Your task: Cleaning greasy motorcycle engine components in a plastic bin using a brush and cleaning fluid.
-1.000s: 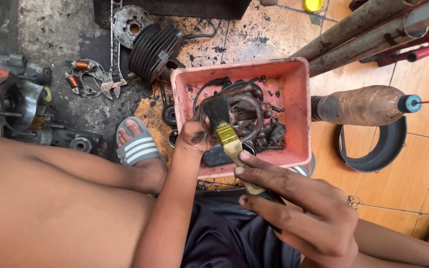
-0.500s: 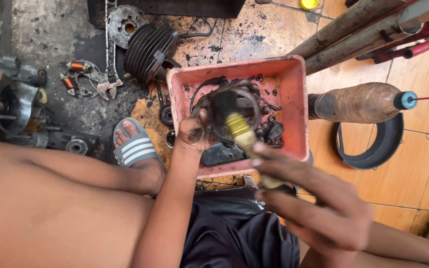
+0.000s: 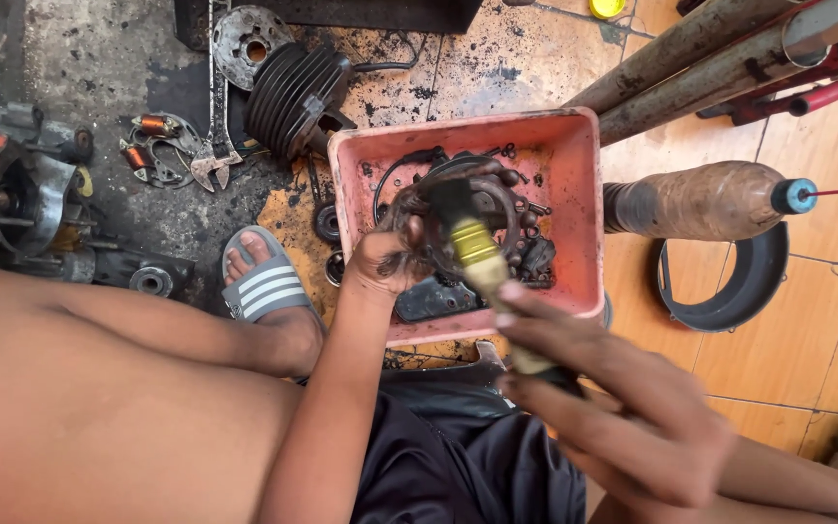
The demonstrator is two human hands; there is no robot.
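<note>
Below you, on a grimy tiled floor (image 3: 729,388), sits a shallow pink plastic tray (image 3: 574,175) holding dark, oily engine parts. You crouch over it, one foot in a grey striped sandal (image 3: 259,286) just left of the tray.

Your left hand (image 3: 380,267) closes its grip on a round, rust-brown metal part (image 3: 458,209), held tilted just above the tray. Your right hand (image 3: 623,417) grips the handle of a paintbrush (image 3: 477,247) with a brass-coloured band; its dark bristles rest against the round part.

Around you lie a finned black cylinder (image 3: 293,92), a spanner (image 3: 213,146) and small copper coils (image 3: 152,126) at upper left, a brown bottle (image 3: 700,199) on its side to the right, and a dark ring (image 3: 729,286) below it.

Risks, as a judgement: the round part looks greasy, so it could slip from your left fingers into the tray and knock small pieces out. Hard strokes could flick dirty liquid toward your bare legs. The nearby bottle could roll if bumped.
</note>
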